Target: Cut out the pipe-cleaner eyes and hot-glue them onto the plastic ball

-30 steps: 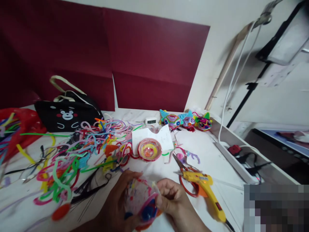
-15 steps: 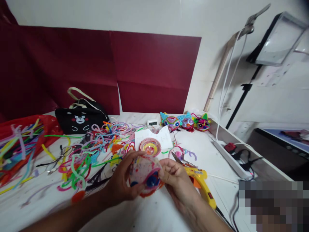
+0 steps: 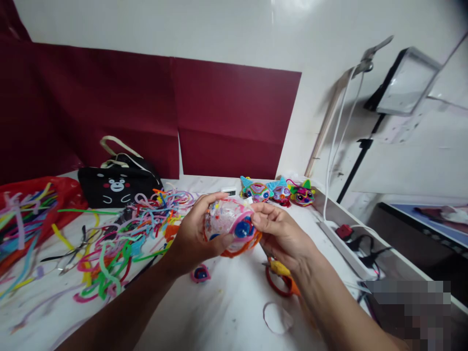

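Dark red sheets [image 3: 234, 117] on white wall, white table [image 3: 204, 317] below. Our left hand [image 3: 195, 234] curled around round craft piece [image 3: 225, 219], thumb across its front; piece held above table, between our hands. Our right hand [image 3: 281, 231] pinches at edge of its blue eye [image 3: 243, 229]. Beneath, loose pink-rimmed eye [image 3: 200, 274] on table. Yellow glue gun [image 3: 280, 268] partly behind our right forearm. Tangled pipe cleaners [image 3: 120, 248] leftward; three decorated heads [image 3: 281, 192] farther back.

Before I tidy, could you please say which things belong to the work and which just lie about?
Likely belonging:
- translucent, red-speckled round piece, held in left hand and right hand
- pink-rimmed blue eye piece

Apparently lying about:
- black fabric bag with bear face
- white rectangular display
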Motion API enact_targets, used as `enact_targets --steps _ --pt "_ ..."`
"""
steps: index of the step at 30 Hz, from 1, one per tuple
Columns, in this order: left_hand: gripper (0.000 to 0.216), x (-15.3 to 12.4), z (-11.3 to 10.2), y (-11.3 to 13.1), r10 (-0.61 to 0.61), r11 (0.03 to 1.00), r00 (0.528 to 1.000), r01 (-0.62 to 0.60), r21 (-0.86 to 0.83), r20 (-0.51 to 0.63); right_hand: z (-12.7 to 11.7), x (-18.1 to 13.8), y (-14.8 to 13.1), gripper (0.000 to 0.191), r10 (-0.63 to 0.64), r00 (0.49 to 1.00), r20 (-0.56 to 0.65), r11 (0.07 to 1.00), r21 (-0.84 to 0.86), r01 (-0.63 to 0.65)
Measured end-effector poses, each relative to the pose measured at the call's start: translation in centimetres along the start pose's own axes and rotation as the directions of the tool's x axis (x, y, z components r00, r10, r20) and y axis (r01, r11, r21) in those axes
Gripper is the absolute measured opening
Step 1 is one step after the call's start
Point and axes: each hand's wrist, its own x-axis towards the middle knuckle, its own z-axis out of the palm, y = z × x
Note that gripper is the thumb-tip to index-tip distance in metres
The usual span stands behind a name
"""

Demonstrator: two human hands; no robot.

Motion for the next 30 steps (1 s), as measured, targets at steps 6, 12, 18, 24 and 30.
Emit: enact_targets --steps 6,12,18,24,30 --pt "0.071 0.5 -0.1 0.0 -0.023 0.995 0.997 0.016 -0.1 -0.069 0.6 2.2 -1.7 0.037 0.079 0.994 0.077 0.992 -0.101 -0.071" --pt "0.067 0.5 -1.3 -0.2 0.008 0.999 0.998 -0.006 0.036 -0.059 0.4 2.8 0.0 0.035 0.088 0.989 0.12 0.996 -0.013 -0.087" --pt "0.066 0.4 -1.1 -0.8 0.068 0.989 0.998 -0.069 0.132 0.016 -0.4 2.2 0.9 0.031 0.088 0.989 0.118 0.995 0.037 -0.093" --pt "0.063 0.2 -1.0 -1.2 0.167 0.956 0.986 -0.169 0.241 0.032 -0.4 2.2 1.2 0.03 0.102 0.991 0.091 0.989 0.094 -0.111" --pt "0.044 0.3 -0.8 -1.3 0.205 0.926 0.977 -0.212 0.312 0.057 -1.0 2.6 1.3 0.029 0.104 0.991 0.087 0.99 0.088 -0.112"
